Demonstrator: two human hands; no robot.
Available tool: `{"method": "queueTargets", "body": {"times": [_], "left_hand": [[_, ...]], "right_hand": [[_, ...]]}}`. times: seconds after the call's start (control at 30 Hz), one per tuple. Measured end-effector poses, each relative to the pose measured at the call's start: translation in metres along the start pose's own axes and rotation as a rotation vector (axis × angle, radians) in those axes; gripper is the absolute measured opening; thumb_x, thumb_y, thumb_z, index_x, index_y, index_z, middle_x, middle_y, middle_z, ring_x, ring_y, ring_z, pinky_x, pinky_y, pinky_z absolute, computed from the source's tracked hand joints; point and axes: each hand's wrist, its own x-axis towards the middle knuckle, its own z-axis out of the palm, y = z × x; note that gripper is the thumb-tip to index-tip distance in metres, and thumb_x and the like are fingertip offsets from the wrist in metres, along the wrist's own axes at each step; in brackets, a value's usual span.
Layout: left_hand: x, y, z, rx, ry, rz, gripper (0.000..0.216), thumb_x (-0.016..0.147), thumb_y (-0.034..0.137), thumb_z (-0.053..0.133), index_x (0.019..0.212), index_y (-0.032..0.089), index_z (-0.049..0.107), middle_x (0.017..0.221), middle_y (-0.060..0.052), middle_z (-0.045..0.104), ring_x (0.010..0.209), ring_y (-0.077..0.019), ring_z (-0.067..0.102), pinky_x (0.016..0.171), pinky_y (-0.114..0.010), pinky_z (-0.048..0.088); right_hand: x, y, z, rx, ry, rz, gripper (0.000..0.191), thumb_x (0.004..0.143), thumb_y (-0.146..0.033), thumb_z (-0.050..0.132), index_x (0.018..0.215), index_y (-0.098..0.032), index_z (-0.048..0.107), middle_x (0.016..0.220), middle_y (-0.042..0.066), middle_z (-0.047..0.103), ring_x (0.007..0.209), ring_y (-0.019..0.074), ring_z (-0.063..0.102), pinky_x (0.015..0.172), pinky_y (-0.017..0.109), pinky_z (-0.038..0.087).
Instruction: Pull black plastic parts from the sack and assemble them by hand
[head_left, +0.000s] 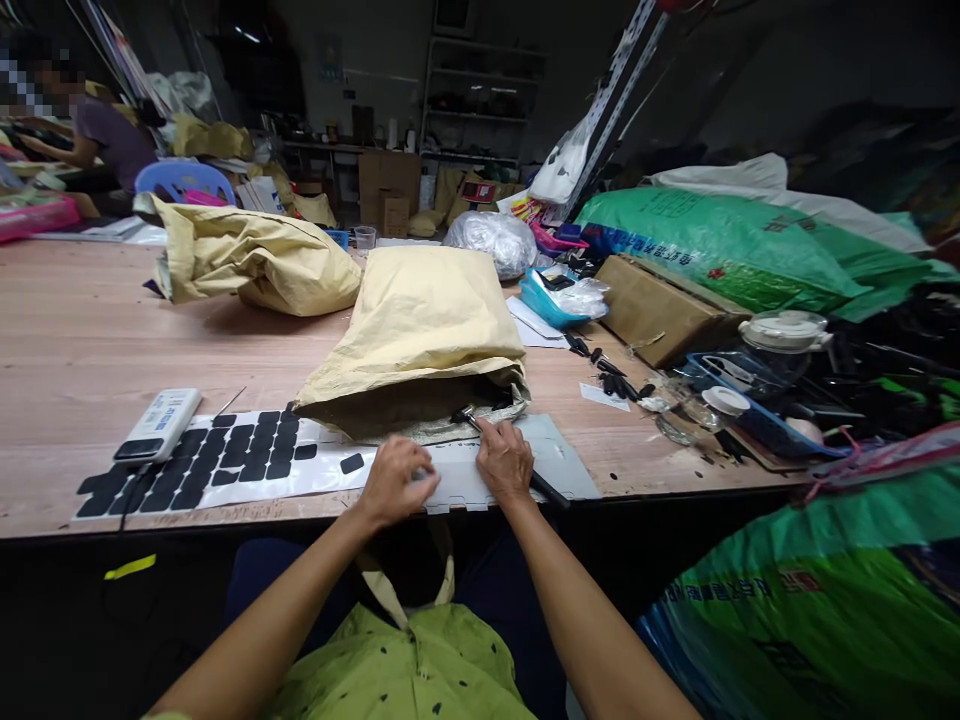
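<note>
My right hand (pixel 504 460) is closed around a black-handled tool (pixel 550 490). Its shiny metal end points into the mouth of a yellowish paper sack (pixel 435 310) that lies on its side, opening towards me. My left hand (pixel 397 482) is at the table's front edge with its fingers curled in; whether something small sits in them is hidden. Under both hands lies a grey flat board (pixel 555 455). Left of it is a white sheet (pixel 319 470) bearing rows of black rounded-square pads (pixel 259 445), one pad lying apart near my left hand.
A white device (pixel 159 425) with a cable rests on the sheet's left end. Another paper sack (pixel 262 255) lies behind it. On the right are a cardboard box (pixel 667 300), a blue tray (pixel 757 420), black parts (pixel 611 380) and green sacks (pixel 720 245). A person (pixel 112 140) sits far left.
</note>
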Motion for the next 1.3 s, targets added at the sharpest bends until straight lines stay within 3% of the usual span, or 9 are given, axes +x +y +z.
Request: {"method": "queueTargets", "body": {"times": [0.1, 0.23, 0.33, 0.47, 0.67, 0.8, 0.9, 1.07, 1.3], "left_hand": [[0.073, 0.006, 0.006, -0.013, 0.025, -0.055, 0.019, 0.088, 0.029, 0.058, 0.091, 0.021, 0.075, 0.095, -0.005, 0.072, 0.090, -0.0203, 0.062, 0.087, -0.033, 0.047], [0.155, 0.017, 0.034, -0.044, -0.188, -0.143, 0.028, 0.088, 0.025, 0.058, 0.111, 0.019, 0.071, 0.109, -0.007, 0.072, 0.100, -0.0219, 0.065, 0.089, -0.030, 0.049], [0.187, 0.024, 0.060, -0.037, -0.260, -0.208, 0.033, 0.082, 0.020, 0.064, 0.115, 0.017, 0.069, 0.116, -0.011, 0.071, 0.103, -0.0256, 0.065, 0.087, -0.031, 0.050], [0.198, 0.027, 0.082, -0.009, -0.290, -0.306, 0.034, 0.077, 0.012, 0.065, 0.110, 0.015, 0.069, 0.109, -0.014, 0.072, 0.098, -0.0279, 0.067, 0.081, -0.032, 0.051], [0.173, 0.027, 0.057, 0.006, -0.241, -0.300, 0.027, 0.082, 0.026, 0.065, 0.106, 0.018, 0.071, 0.103, -0.011, 0.072, 0.094, -0.0277, 0.067, 0.076, -0.032, 0.050], [0.117, 0.011, 0.017, 0.063, -0.032, -0.189, 0.023, 0.082, 0.031, 0.067, 0.102, 0.022, 0.072, 0.099, -0.005, 0.072, 0.095, -0.0227, 0.064, 0.081, -0.029, 0.047], [0.069, -0.009, -0.001, 0.125, 0.011, -0.213, 0.020, 0.081, 0.032, 0.070, 0.097, 0.022, 0.074, 0.092, -0.004, 0.071, 0.086, -0.0202, 0.064, 0.077, -0.028, 0.047], [0.028, -0.035, 0.002, 0.096, -0.011, -0.223, 0.020, 0.080, 0.030, 0.073, 0.098, 0.022, 0.075, 0.093, -0.004, 0.069, 0.091, -0.0212, 0.063, 0.083, -0.030, 0.047], [0.027, -0.045, 0.003, -0.106, -0.002, -0.206, 0.018, 0.072, 0.023, 0.077, 0.090, 0.019, 0.074, 0.087, -0.002, 0.067, 0.077, -0.0157, 0.061, 0.070, -0.025, 0.046]], "right_hand": [[0.000, -0.001, -0.001, -0.008, -0.001, -0.002, 0.037, 0.090, -0.017, 0.048, 0.118, -0.028, 0.069, 0.092, 0.007, 0.060, 0.084, 0.0192, 0.046, 0.070, 0.031, 0.031], [0.001, -0.001, -0.002, -0.015, -0.013, -0.006, 0.040, 0.086, -0.015, 0.049, 0.119, -0.027, 0.068, 0.091, 0.007, 0.060, 0.085, 0.0203, 0.047, 0.070, 0.032, 0.031], [0.001, -0.001, -0.003, -0.029, -0.027, -0.005, 0.040, 0.085, -0.013, 0.049, 0.116, -0.025, 0.069, 0.091, 0.008, 0.059, 0.086, 0.0212, 0.047, 0.070, 0.032, 0.032], [0.002, -0.001, -0.005, -0.032, -0.023, -0.010, 0.037, 0.087, -0.015, 0.047, 0.115, -0.025, 0.069, 0.090, 0.008, 0.059, 0.085, 0.0212, 0.046, 0.070, 0.032, 0.032], [0.003, -0.001, -0.004, -0.044, -0.050, -0.002, 0.039, 0.086, -0.014, 0.048, 0.117, -0.026, 0.069, 0.092, 0.007, 0.059, 0.086, 0.0213, 0.046, 0.071, 0.033, 0.031], [0.003, 0.001, -0.001, -0.029, -0.036, -0.007, 0.040, 0.089, -0.017, 0.048, 0.121, -0.027, 0.067, 0.094, 0.007, 0.060, 0.086, 0.0209, 0.047, 0.070, 0.033, 0.031], [0.002, 0.001, 0.002, -0.024, -0.011, -0.012, 0.039, 0.089, -0.015, 0.047, 0.120, -0.027, 0.068, 0.093, 0.007, 0.060, 0.085, 0.0202, 0.046, 0.070, 0.033, 0.030], [0.003, 0.002, 0.003, -0.013, 0.000, -0.013, 0.039, 0.089, -0.014, 0.048, 0.119, -0.028, 0.069, 0.092, 0.006, 0.061, 0.083, 0.0192, 0.046, 0.069, 0.032, 0.030], [0.005, -0.002, -0.008, 0.171, -0.056, 0.099, 0.038, 0.088, -0.015, 0.050, 0.118, -0.026, 0.071, 0.095, 0.007, 0.064, 0.092, 0.0207, 0.052, 0.078, 0.032, 0.040]]}}
